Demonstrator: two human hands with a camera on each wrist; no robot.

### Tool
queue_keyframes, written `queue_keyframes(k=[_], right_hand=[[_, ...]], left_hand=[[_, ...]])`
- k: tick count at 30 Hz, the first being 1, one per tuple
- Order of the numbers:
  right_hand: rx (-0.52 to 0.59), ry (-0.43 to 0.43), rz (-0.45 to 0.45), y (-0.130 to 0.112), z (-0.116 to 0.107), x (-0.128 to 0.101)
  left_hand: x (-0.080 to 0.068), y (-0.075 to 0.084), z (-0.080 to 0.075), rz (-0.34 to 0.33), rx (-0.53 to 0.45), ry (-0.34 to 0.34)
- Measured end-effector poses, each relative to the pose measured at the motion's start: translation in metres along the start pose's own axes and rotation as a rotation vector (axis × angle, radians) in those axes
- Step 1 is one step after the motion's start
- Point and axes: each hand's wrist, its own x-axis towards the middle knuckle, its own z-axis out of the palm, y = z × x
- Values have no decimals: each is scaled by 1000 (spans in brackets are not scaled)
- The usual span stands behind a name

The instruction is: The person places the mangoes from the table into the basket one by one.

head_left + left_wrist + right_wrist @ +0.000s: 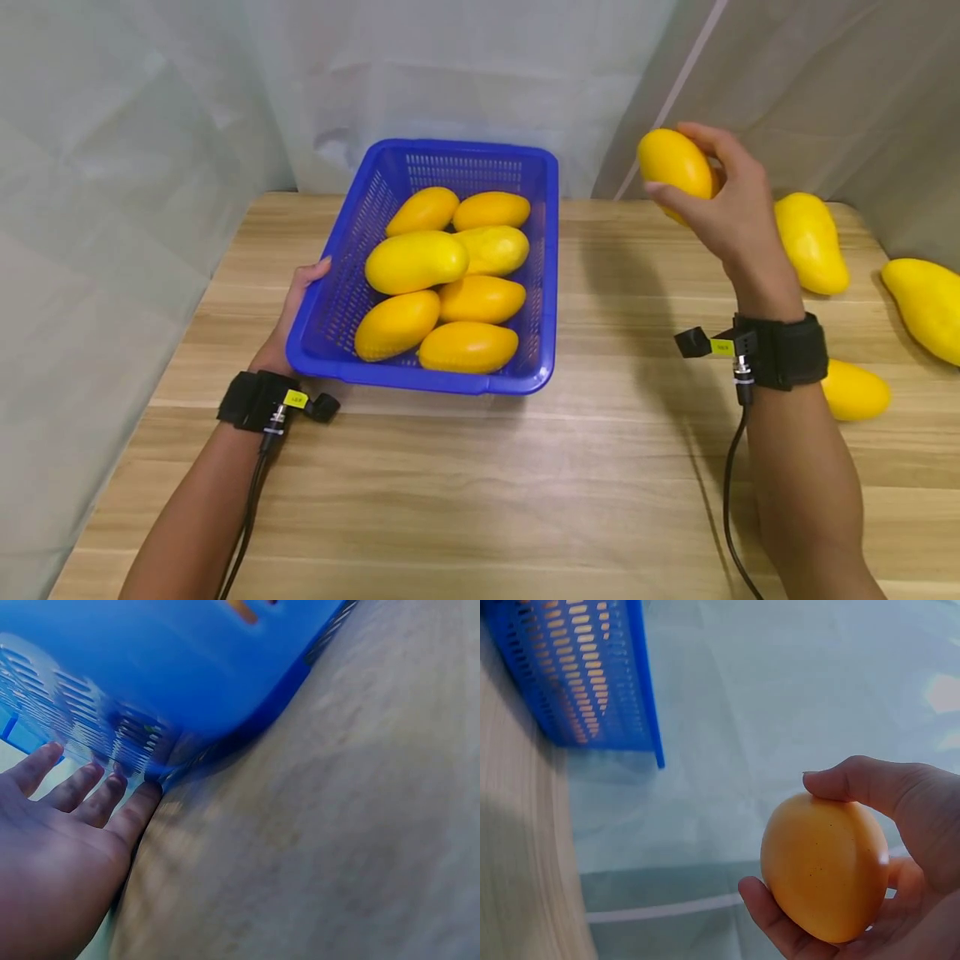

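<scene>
A blue plastic basket (450,382) with slotted walls stands on the table, holding several yellow mangoes (416,262). At its left side is my left hand (288,312). In the left wrist view, the fingers (79,795) are spread and fairly straight against the outer wall; the thumb reaches the rim in the head view. My right hand (738,196) holds a mango (675,171) above the table, right of the basket. The right wrist view shows this mango (825,866) between thumb and fingers.
Three more mangoes lie on the table at the right: one behind my right wrist (812,242), one by the right edge (926,308), one partly hidden by the forearm (857,390). Pale sheeting (480,75) hangs behind the wooden table (450,492). Cables run from both wrist straps.
</scene>
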Motion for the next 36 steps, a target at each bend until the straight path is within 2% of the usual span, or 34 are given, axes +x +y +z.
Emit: queue_keyframes(k=[8,17,24,31,36], right_hand=[[-16,-9,-77,-15,9,-10],[-111,-37,-162,-15,24,-12],[-179,-67,-262,-19,40,-20],[-204,-134,-359,-21,56,-30],[-198,-224,-449,-23,73,-36]], left_hand=[[-1,0,-1,5,-3,-15],[0,-1,-3,19,-6,-35],[2,-1,-2,33,36,-10],[3,-2,-1,72,-84,-46],[3,-1,-2,77,-94,-53]])
